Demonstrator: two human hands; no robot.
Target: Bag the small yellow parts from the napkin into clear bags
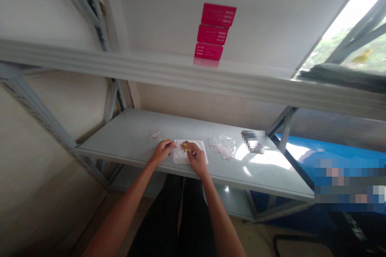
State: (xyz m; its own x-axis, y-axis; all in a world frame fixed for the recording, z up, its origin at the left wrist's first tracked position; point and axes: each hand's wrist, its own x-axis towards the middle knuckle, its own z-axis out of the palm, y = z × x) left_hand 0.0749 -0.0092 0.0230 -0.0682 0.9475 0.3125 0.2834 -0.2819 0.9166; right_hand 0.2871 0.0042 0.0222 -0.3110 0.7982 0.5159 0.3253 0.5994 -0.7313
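Note:
A white sheet, cloth or paper, (180,158) lies near the front edge of the grey shelf, under and between my hands. My left hand (162,152) is closed at the sheet's left side, its fingertips pinched together; what they hold is too small to make out. Over the sheet's right half, my right hand (197,158) has its fingers curled around a small yellow-and-dark item (183,145) whose kind I cannot tell. A bit of yellow (165,139) also shows just behind the left fingers.
Right of the sheet lies a crumpled clear plastic bag (222,146); a smaller clear bag (155,133) is behind my left hand. A pixelated object (253,141) sits farther right. Above runs an upper shelf edge (169,78) with pink cards (213,32) beyond it. Metal posts frame both sides.

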